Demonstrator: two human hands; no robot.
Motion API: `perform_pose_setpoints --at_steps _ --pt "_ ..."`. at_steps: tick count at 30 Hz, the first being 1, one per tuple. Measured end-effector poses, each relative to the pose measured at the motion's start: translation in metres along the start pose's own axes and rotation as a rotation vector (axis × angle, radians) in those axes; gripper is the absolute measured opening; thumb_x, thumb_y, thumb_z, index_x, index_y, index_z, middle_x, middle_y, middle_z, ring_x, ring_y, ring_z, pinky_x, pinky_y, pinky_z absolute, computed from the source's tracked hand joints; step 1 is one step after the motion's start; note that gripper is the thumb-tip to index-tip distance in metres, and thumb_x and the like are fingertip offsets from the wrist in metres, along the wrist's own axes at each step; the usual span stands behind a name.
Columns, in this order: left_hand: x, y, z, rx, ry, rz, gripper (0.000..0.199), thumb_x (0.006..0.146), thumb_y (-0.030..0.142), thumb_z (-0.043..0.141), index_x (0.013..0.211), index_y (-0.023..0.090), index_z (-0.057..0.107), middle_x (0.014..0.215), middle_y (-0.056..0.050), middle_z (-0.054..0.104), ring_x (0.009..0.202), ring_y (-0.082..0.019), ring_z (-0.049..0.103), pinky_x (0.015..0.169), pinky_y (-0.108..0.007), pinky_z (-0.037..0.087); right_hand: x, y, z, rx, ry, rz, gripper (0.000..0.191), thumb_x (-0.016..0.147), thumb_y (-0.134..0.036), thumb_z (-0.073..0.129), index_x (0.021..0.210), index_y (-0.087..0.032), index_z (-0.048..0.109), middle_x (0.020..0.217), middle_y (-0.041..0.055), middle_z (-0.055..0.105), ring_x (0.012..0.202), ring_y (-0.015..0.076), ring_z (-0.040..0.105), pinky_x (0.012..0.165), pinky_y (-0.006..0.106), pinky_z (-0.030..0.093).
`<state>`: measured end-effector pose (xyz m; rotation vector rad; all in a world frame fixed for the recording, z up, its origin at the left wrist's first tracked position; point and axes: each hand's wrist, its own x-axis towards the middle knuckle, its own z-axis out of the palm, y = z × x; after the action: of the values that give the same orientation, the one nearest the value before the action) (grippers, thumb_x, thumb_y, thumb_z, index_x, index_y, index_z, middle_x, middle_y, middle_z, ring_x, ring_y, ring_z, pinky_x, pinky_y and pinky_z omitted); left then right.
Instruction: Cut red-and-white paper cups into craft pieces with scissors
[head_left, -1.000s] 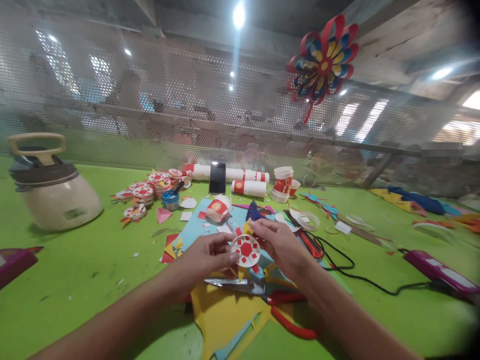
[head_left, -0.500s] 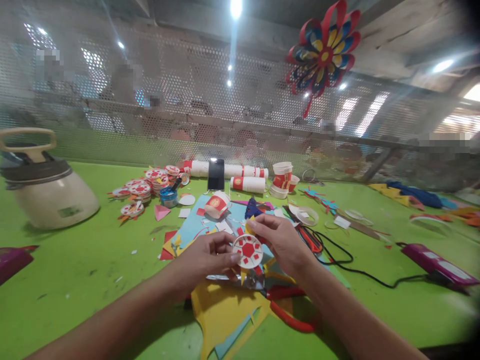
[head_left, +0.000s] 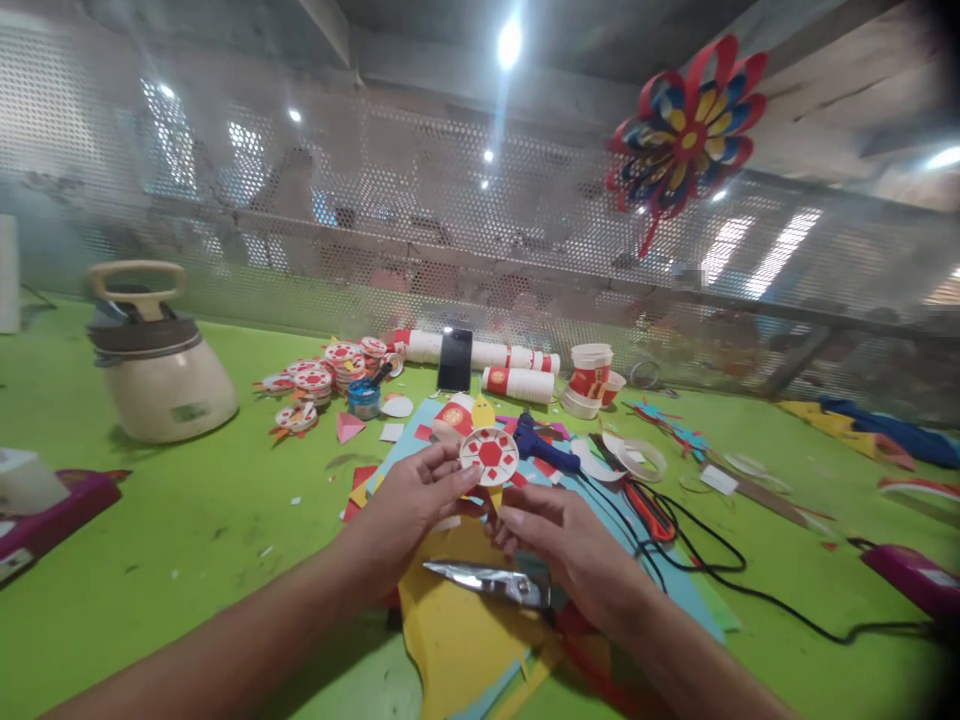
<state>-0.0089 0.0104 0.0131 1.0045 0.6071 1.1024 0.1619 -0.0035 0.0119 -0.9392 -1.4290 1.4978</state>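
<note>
A round white disc with red paper patches [head_left: 489,457] is pinched at its left edge by my left hand [head_left: 427,500]. A yellow piece stands up from its top, and a small yellow tip points down from its bottom edge. Fingers of my right hand [head_left: 555,535] are closed at that lower tip, just under the disc. Silver scissors with red handles [head_left: 495,580] lie below both hands on yellow paper [head_left: 457,640]. Right behind the disc is a blue glue gun [head_left: 547,447]; a white and red paper cup [head_left: 453,415] stands behind it to the left.
Finished-looking patterned discs [head_left: 311,378] are piled at the back left, beside a blue jar [head_left: 364,399] and a large beige kettle [head_left: 165,380]. A phone [head_left: 454,360] leans on stacked cups. Black cord [head_left: 720,565] runs right to a purple power strip [head_left: 911,580].
My right hand has moved down from the disc's top to its bottom edge. The disc is raised, with a yellow piece now visible at its top. The camera view has shifted left.
</note>
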Motion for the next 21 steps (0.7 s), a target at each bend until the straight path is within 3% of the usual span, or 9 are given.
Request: perform_pose_setpoints --at_steps 7,21 --pt "0.0008 -0.0064 -0.0012 -0.050 -0.025 0.013 0.015 0.078 0.021 0.068 0.088 0.016 0.059 0.085 -0.004 0.069 0.074 -0.016 0.065 0.069 -0.026 0.051 0.0010 -0.0028 0.0084 -0.113 0.110 -0.002 0.029 0.071 -0.041 0.071 0.058 -0.016 0.066 0.057 0.0004 0.059 0.056 0.0125 0.049 0.057 0.027 0.040" --pt "0.0013 -0.0084 0.0021 -0.026 0.028 -0.006 0.031 0.069 0.030 0.076 0.089 0.013 0.060 0.087 -0.010 0.069 0.075 -0.020 0.064 0.071 -0.031 0.049 0.0033 0.0044 0.0073 -0.178 0.127 -0.080 0.037 0.070 -0.050 0.069 0.057 -0.016 0.065 0.055 0.0015 0.059 0.053 0.0138 0.051 0.053 0.027 0.042"
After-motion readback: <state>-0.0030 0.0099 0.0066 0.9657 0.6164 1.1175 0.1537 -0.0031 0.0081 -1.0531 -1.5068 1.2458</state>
